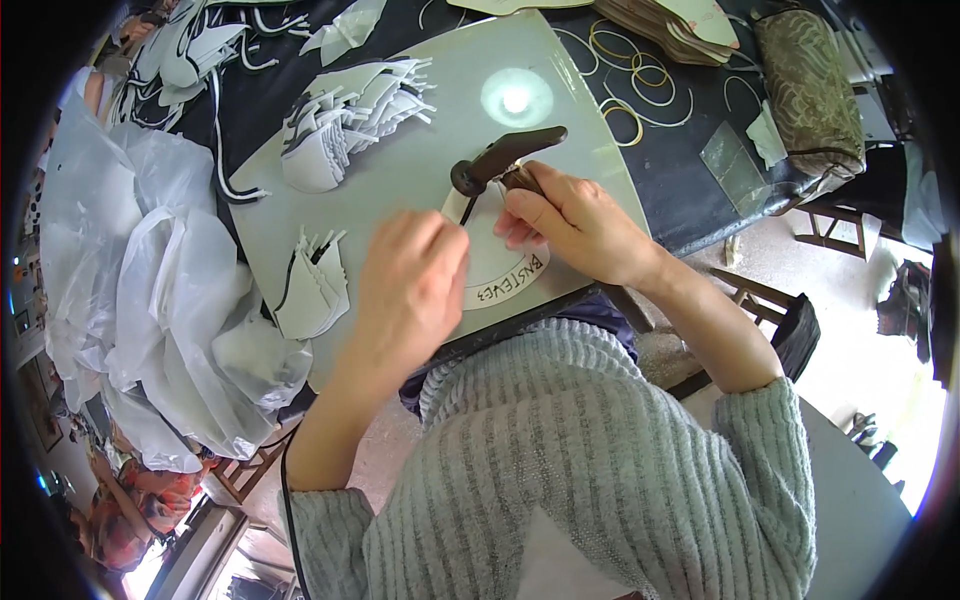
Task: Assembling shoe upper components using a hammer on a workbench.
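My right hand (575, 220) is closed around the brown handle of a cobbler's hammer (505, 158). Its dark head, round at one end and long and tapered at the other, lies beyond my fingers. Under and beside the hammer is a white curved piece (503, 289) with black hand-written marks, resting on the board. A white strip with a dark edge (458, 206) shows between the hammer head and my left hand (415, 285). That hand is blurred, its fingers curled in, and whatever they grip is hidden.
A fanned stack of white cut pieces (350, 115) and a smaller stack (312, 285) lie on the pale board (400, 215). Clear plastic bags (165, 280) bulge at the left. Thin rings (650, 75), a clear plate (735, 165) and a patterned roll (808, 85) sit at the right.
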Motion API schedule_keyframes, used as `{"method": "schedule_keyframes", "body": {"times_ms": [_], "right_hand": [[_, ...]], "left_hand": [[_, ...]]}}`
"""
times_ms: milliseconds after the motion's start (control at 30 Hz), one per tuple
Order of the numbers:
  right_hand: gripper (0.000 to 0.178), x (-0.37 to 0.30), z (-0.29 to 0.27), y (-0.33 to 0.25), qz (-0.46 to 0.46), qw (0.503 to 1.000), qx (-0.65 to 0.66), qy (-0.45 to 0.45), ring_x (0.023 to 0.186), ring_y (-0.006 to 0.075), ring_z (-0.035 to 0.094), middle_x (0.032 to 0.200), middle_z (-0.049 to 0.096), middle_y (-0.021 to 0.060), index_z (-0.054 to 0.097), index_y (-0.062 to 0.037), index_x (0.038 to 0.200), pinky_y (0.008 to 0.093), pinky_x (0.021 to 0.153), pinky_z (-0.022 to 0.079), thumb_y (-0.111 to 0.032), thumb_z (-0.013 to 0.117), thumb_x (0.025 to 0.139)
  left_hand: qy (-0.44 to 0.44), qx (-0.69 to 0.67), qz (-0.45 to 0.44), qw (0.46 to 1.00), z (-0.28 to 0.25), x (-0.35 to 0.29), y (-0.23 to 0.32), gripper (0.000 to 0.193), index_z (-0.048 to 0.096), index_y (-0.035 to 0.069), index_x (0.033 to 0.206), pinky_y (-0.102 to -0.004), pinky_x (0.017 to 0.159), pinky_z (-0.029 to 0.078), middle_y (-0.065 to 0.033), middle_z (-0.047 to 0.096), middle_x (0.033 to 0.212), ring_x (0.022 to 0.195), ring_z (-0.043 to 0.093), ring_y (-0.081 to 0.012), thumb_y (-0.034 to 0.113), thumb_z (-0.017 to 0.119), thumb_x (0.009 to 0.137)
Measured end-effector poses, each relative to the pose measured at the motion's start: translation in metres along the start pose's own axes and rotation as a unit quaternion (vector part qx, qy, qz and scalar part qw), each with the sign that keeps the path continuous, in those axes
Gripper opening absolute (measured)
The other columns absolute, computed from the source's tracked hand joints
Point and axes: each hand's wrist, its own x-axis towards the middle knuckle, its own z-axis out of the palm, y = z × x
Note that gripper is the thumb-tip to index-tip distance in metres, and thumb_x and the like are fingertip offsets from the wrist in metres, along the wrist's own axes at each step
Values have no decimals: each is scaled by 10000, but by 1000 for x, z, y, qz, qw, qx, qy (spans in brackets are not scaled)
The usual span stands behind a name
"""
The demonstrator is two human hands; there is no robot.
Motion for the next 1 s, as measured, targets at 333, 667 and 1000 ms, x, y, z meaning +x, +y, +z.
{"method": "schedule_keyframes", "body": {"times_ms": [333,667,1000], "right_hand": [[251,-5,-52,-10,26,992,-100,69,574,94,546,689,586,36,573,6,1015,275,515,430,-231,495,1032],[273,-7,-37,-27,-77,942,-321,64,600,384,617,657,605,186,503,-4,876,443,536,489,-247,543,994],[279,-10,-34,-22,-38,904,-423,53,574,354,635,656,616,172,491,-9,885,436,504,496,-260,540,998]], "left_hand": [[36,-13,62,997,40,-26,3,331,644,-22,1131,-415,934,497,-140,628,1221,1150,582,-293,49,682,810],[4,-105,47,993,35,-9,-5,304,632,-16,1083,-417,935,460,-132,604,1259,1126,570,-292,43,622,785],[16,90,14,996,42,7,6,394,639,12,1149,-420,944,429,-100,604,1197,1063,544,-267,134,688,778]]}}
